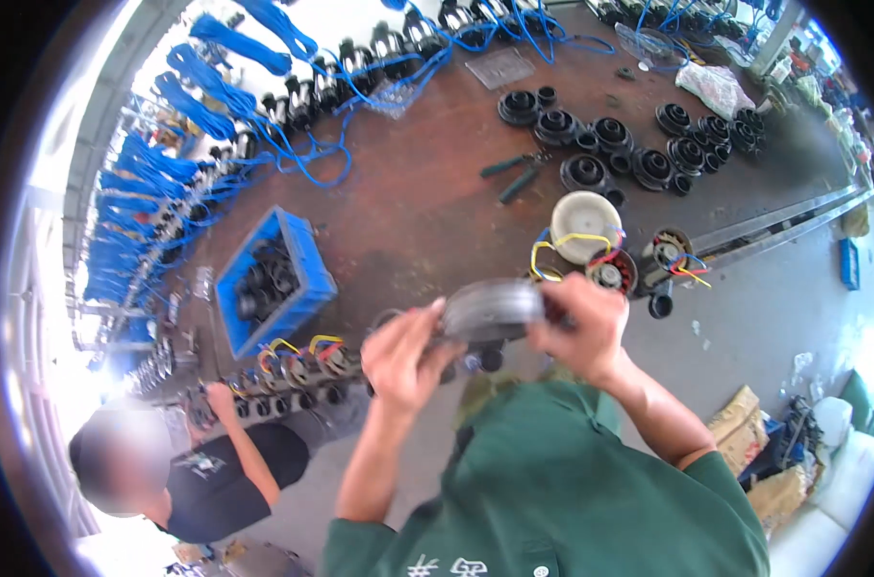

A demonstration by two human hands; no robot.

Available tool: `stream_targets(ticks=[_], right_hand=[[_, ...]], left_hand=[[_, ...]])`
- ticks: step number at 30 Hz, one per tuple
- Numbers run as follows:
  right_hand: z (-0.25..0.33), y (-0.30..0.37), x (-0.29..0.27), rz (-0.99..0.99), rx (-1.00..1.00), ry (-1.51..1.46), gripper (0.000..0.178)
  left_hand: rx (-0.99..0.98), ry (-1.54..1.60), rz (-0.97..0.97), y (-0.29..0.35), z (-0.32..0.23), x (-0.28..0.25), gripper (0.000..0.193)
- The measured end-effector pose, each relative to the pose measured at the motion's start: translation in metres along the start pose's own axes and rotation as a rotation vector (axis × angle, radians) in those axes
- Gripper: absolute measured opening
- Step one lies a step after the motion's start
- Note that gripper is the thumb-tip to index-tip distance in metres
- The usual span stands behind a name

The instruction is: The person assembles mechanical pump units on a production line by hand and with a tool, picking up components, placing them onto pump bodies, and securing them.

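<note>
Between my two hands is a round grey metal part (495, 310), like a thick ring or cap, tilted and slightly blurred. My left hand (401, 356) grips its left side with bent fingers. At the opposite side my right hand (586, 325) is closed on the rim, its fingertips smeared by motion. Just beyond the right hand stand a motor housing (612, 274) with copper windings and coloured wires, and a white round tub (586, 227). Another wired motor housing (668, 248) is to its right. The underside of the held part is hidden.
Pliers (520, 177) with dark green handles lie on the brown table (408, 183). A blue crate (314, 274) holds black parts. Several black round castings (585, 171) stand far right. Coiled blue cables (206, 96) line the far left. A co-worker (235, 471) works at left; a metal rail (774, 226) extends right.
</note>
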State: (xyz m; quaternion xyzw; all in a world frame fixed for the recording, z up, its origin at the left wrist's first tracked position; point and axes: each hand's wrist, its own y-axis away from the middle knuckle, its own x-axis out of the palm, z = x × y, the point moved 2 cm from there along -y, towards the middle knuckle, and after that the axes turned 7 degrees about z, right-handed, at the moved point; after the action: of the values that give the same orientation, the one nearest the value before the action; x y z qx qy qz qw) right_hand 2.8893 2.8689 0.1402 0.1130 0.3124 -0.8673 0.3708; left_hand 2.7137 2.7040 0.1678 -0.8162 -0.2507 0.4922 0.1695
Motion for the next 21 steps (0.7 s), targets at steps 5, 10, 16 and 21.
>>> stream_targets(ticks=[5, 10, 16, 21], right_hand=[[-0.049, 0.059, -0.029, -0.046, 0.874, -0.419, 0.020], [-0.055, 0.087, -0.030, -0.198, 0.935, -0.478, 0.023], [-0.042, 0.088, 0.001, -0.240, 0.943, -0.553, 0.025], [-0.038, 0.084, 0.019, -0.207, 0.980, -0.604, 0.026]], left_hand=[[-0.352, -0.035, 0.278, 0.053, 0.066, 0.021, 0.018], [-0.185, -0.158, 0.420, 0.049, 0.068, 0.074, 0.044], [0.048, -0.001, 0.462, 0.039, 0.099, 0.114, 0.029], [-0.333, 0.522, 0.454, 0.039, 0.132, 0.109, 0.015]])
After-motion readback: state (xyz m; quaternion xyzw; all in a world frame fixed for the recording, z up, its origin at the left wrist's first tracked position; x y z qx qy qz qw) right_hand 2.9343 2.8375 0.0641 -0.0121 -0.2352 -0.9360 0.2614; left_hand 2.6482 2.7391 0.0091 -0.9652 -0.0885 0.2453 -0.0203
